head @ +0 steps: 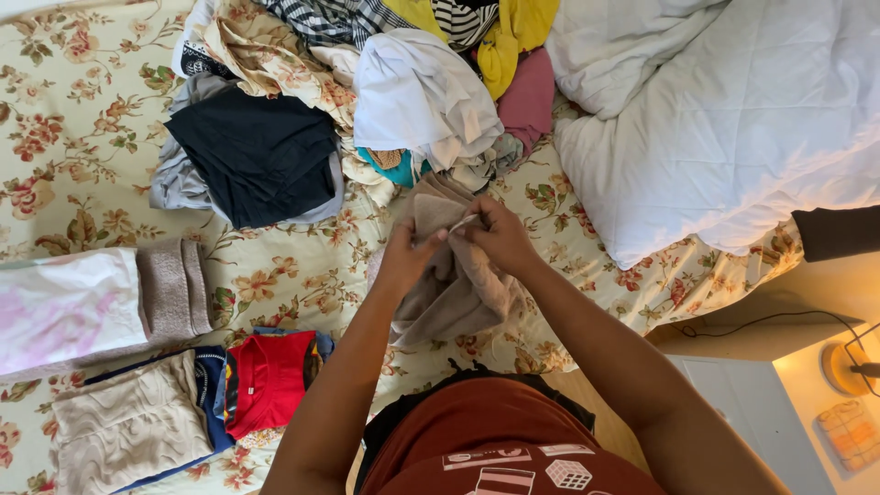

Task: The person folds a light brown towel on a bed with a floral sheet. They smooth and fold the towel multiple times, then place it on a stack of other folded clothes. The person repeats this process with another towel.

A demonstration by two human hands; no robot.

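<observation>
My left hand [406, 257] and my right hand [500, 234] both grip the top edge of a taupe-grey garment [458, 293], which hangs bunched over the bed with the floral sheet [82, 137]. The fingers pinch a small white tag at the garment's edge. Just beyond my hands lies a loose heap of unfolded clothes [422, 92] with a white piece on top, a black garment [257, 151] at its left, and yellow and pink pieces at its right.
Folded clothes lie at the left: a white-pink piece [64, 307], a grey-brown knit [174, 289], a beige textured one [128, 422], a red shirt [270, 376]. A white duvet [724, 119] fills the right side. A white nightstand [816, 403] stands lower right.
</observation>
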